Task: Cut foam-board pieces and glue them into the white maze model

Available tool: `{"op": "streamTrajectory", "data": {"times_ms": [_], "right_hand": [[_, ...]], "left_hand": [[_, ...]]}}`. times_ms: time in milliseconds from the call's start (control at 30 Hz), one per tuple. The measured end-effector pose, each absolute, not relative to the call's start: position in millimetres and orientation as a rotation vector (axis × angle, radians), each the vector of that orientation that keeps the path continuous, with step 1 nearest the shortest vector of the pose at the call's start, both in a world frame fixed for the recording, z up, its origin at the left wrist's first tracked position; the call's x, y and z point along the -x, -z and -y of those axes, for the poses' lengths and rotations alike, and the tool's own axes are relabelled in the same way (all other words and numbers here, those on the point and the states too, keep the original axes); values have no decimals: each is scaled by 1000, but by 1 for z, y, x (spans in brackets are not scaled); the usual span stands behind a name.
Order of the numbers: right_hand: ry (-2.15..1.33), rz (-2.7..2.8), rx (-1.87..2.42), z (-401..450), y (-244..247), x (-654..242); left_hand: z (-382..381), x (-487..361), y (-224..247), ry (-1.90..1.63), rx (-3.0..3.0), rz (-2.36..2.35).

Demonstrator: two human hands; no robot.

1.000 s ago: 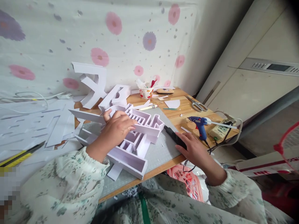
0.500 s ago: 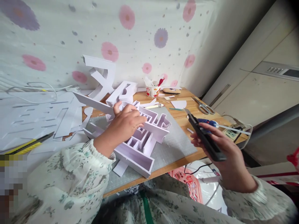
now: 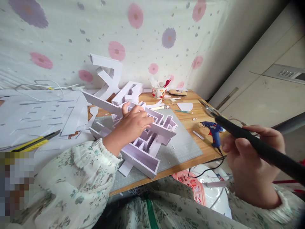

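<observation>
Nearest, at the lower right, the right hand [image 3: 256,162] is curled, thumb and fingers wrapped about a black-handled cutter [image 3: 269,154]. The handle slants from the centre right down to the right edge, its narrower end aimed up and left; a blade cannot be told apart from the background. Left of centre, the left hand [image 3: 133,125] is partly closed, palm down, gripping a long foam-board strip [image 3: 164,129] that stands on edge. The strip's long axis runs from the upper left down to the right, across a compartmented foam-board assembly [image 3: 144,154] at the centre; whether the two are joined cannot be told. The assembly lies to the left of the right hand and well apart from it; the left hand is the nearer, directly over it. Beneath is a grey cutting mat [image 3: 183,146]. A yellow cutter [image 3: 38,143] lies at the left. Farther off are a blue glue gun [image 3: 215,135], scissors [image 3: 211,109], a printed cup [image 3: 159,92] and, behind the strip, an upright white letter form [image 3: 111,81].
</observation>
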State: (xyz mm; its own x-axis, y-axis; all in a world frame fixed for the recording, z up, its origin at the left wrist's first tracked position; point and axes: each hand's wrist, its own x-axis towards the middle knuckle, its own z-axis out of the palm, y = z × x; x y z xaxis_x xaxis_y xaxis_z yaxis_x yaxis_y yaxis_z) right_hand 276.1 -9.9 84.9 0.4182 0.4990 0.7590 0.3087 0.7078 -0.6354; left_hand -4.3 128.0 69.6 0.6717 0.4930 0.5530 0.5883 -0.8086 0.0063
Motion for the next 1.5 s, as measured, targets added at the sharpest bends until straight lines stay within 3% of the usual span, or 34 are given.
{"op": "streamTrajectory", "data": {"times_ms": [167,400,467,667,1500], "right_hand": [[191,993,915,16,-95,-274],[69,1090,1304,45,-125,-245],[93,1213,1343,46,-119,-241],[-252,1757,1480,22,-91,-229],[-49,1733,1545,-14,-56,-208]], "left_hand": [[-128,4,-70,818,2745,909],[-128,5,-71,793,2762,927],[-128,5,-71,796,2769,928],[-127,5,-71,804,2762,928],[-125,3,-74,811,2804,951]]}}
